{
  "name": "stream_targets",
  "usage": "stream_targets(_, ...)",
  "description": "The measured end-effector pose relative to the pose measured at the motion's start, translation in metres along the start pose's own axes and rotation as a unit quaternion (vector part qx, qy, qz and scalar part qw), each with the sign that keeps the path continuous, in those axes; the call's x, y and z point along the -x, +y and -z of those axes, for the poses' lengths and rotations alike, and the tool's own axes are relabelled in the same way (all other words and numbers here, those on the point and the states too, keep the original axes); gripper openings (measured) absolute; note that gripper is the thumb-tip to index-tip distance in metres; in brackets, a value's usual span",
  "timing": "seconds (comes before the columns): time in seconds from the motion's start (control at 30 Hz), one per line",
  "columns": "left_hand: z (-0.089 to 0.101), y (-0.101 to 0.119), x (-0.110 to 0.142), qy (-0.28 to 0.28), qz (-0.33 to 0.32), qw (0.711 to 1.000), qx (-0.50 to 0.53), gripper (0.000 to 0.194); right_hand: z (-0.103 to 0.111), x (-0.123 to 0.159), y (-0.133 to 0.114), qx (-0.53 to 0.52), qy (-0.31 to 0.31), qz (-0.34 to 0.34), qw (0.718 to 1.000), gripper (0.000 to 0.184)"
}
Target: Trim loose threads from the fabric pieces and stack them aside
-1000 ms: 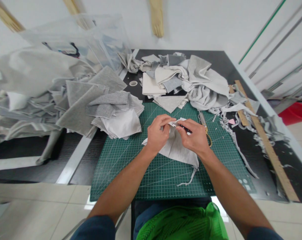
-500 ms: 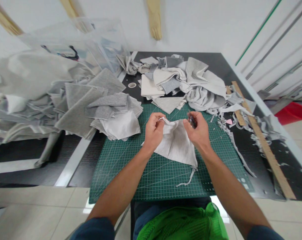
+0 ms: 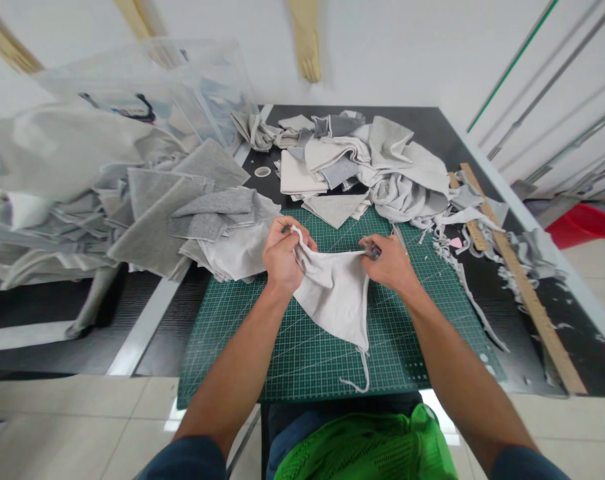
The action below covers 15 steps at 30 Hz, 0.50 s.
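A light grey cloth piece (image 3: 335, 293) is stretched between my hands above the green cutting mat (image 3: 242, 360). My left hand (image 3: 283, 257) pinches its upper left corner, where the edge rolls into a cord-like roll. My right hand (image 3: 387, 260) is closed at the upper right corner of the cloth. Tucked in that hand is a small pair of scissors (image 3: 373, 251) with metal and dark parts, mostly hidden by the fingers. From the cloth's lower corner a thin frayed strip (image 3: 366, 373) dangles over the mat.
Grey fabric pieces (image 3: 162, 213) are heaped at left, before a clear plastic box (image 3: 217, 87). Another fabric pile (image 3: 342, 153) lies at the back. At right are a wooden ruler (image 3: 527, 287) and scraps. A tape roll (image 3: 263, 171) sits behind the mat.
My left hand has moved left and my right hand slightly left, so the cloth's top edge is pulled taut. The cloth's lower corner and dangling strip have shifted left and toward me.
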<state>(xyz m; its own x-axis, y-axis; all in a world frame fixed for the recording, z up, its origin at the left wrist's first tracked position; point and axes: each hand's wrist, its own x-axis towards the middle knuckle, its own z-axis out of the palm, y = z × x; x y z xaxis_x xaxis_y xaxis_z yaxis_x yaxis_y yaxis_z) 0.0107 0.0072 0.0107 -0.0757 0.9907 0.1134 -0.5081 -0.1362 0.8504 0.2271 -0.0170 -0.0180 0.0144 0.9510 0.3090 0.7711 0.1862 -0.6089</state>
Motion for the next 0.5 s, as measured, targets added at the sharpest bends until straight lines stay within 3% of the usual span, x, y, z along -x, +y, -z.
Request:
stream_targets(0.17,0.009,-0.001,-0.006,0.025,0.021,0.999,-0.003,0.019,0.000,-0.003,0.005,-0.012,0.000,0.019,1.000,0.012)
stream_targets(0.3,0.014,0.000,-0.005,-0.016,-0.018,0.984,-0.179,0.008,0.004,-0.002,0.000,-0.170,-0.025,-0.039,0.984,0.010)
stream_targets(0.4,0.012,0.004,-0.002,-0.119,-0.090,0.912,-0.383,0.021,0.006,0.000,-0.006,-0.301,-0.030,-0.083,0.949,0.007)
stream_targets(0.5,0.008,0.003,0.002,-0.228,-0.118,0.833,-0.490,0.044,0.005,0.001,-0.012,-0.360,-0.011,-0.090,0.929,0.016)
